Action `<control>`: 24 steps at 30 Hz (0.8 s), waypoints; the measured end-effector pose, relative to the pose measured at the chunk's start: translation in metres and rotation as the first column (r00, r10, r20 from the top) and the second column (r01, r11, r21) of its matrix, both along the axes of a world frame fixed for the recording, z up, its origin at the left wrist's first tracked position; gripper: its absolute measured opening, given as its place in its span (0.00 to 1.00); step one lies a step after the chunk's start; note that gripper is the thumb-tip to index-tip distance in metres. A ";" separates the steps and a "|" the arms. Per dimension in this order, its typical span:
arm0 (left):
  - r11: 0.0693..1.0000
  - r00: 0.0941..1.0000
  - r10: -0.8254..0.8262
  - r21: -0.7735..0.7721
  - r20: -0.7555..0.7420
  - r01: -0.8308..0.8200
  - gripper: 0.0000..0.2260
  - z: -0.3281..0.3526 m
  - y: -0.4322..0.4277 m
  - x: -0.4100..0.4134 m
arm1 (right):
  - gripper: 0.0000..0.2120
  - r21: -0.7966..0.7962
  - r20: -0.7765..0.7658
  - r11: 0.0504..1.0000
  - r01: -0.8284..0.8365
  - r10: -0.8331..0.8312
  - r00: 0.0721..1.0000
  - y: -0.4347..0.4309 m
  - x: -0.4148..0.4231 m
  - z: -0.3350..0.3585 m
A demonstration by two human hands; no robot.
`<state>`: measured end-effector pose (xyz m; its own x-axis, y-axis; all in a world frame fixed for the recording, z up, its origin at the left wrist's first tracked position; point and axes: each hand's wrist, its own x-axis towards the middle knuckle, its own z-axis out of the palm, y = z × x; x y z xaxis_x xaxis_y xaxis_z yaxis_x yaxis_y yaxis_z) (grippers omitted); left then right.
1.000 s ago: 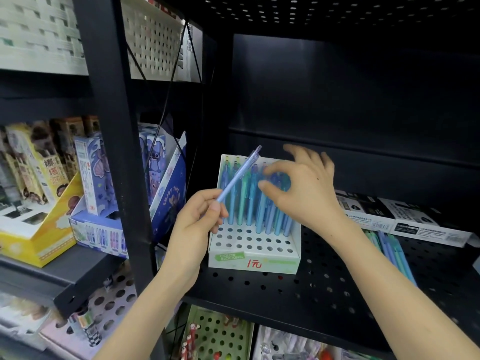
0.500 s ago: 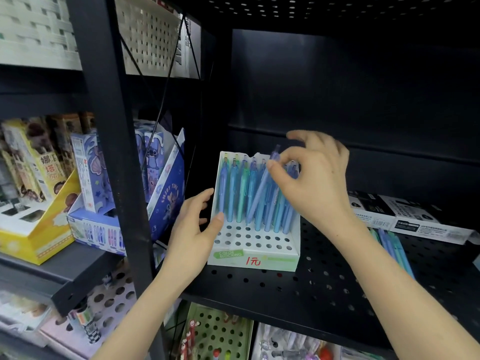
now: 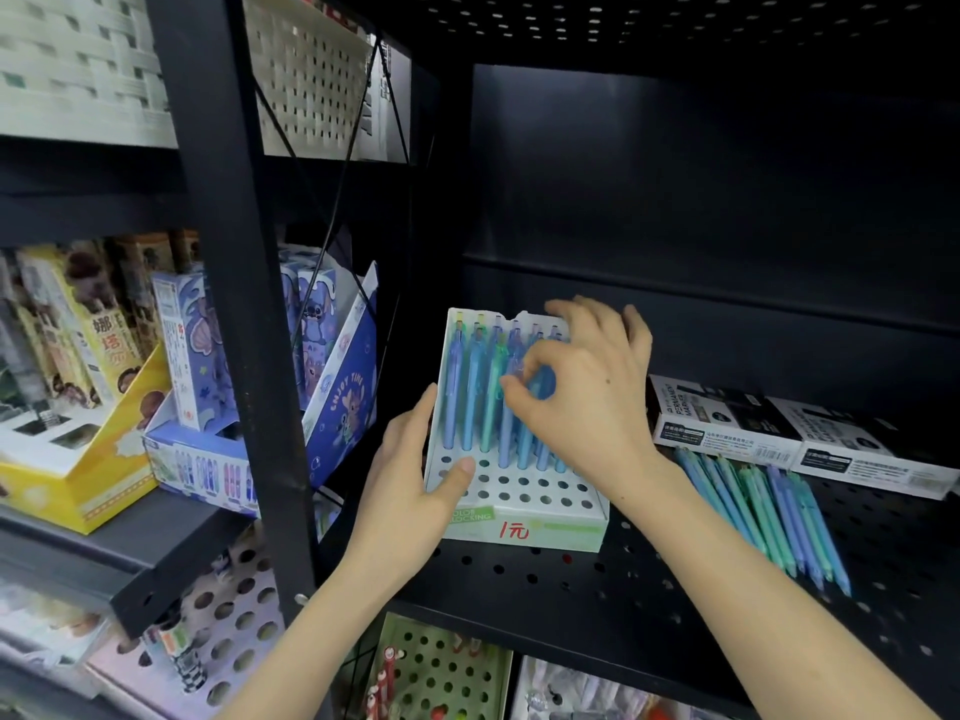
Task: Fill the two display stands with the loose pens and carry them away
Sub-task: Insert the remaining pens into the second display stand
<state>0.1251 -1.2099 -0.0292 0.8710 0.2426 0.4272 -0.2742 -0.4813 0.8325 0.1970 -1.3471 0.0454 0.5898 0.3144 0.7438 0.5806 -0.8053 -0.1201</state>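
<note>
- The white display stand (image 3: 519, 504) sits on the black perforated shelf (image 3: 597, 589) at centre frame, its back rows full of upright blue and green pens (image 3: 470, 397).
- The left hand (image 3: 410, 491) braces the stand's left edge, thumb on the holed top, its grip released.
- The right hand (image 3: 587, 392) pinches one pen among the standing ones.
- Loose pens (image 3: 763, 511) lie on the shelf at right, beside white boxes (image 3: 779, 433).

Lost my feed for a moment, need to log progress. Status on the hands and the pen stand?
Left hand braces display stand, no grip. Right hand pinches a pen among the standing pens. Front holes empty. Loose pens on shelf. Nothing blocking.
</note>
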 end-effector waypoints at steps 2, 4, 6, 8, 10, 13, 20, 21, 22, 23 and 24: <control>1.000 1.000 0.008 0.008 0.003 -0.008 0.31 -0.002 0.001 0.001 | 0.08 0.046 0.015 0.999 -0.001 0.000 1.000 0.000 0.001 0.001; 1.000 1.000 0.008 0.015 0.015 -0.008 0.32 -0.004 0.002 0.001 | 0.08 0.108 0.014 0.994 -0.023 0.022 1.000 0.001 0.002 0.002; 1.000 1.000 0.013 0.014 0.024 -0.014 0.32 -0.005 0.002 0.001 | 0.07 0.147 -0.001 0.988 -0.040 0.040 0.999 0.002 0.004 0.001; 0.999 0.999 0.042 0.007 0.031 -0.042 0.31 -0.004 0.002 0.002 | 0.07 0.156 -0.041 0.987 -0.039 0.046 0.998 0.001 0.005 0.001; 0.993 0.992 0.114 0.033 0.055 -0.116 0.29 0.001 0.000 0.001 | 0.06 0.138 -0.064 0.990 -0.029 0.038 0.997 0.000 0.005 0.003; 0.963 0.954 0.236 0.085 0.186 -0.255 0.25 0.014 -0.009 -0.004 | 0.11 0.189 -0.051 0.981 -0.046 0.057 0.997 -0.012 -0.002 0.006; 0.984 0.925 0.063 0.129 0.375 -0.120 0.10 0.036 -0.069 -0.015 | 0.09 0.302 -0.311 0.920 0.251 -0.154 0.938 -0.134 -0.014 -0.027; 0.990 0.932 -0.001 0.133 0.363 -0.051 0.09 0.037 -0.081 -0.013 | 0.10 0.255 -0.394 0.905 0.341 -0.225 0.891 -0.155 -0.012 -0.035; 0.990 0.939 -0.066 0.141 0.337 0.019 0.09 0.038 -0.094 -0.011 | 0.11 0.199 -0.460 0.889 0.413 -0.287 0.840 -0.175 -0.011 -0.042; 0.985 0.946 -0.124 0.151 0.299 0.082 0.08 0.038 -0.106 -0.006 | 0.13 0.150 -0.513 0.873 0.465 -0.333 0.791 -0.192 -0.009 -0.047; 0.977 0.953 -0.174 0.164 0.247 0.136 0.08 0.037 -0.118 0.001 | 0.14 0.111 -0.553 0.858 0.502 -0.367 0.749 -0.205 -0.008 -0.050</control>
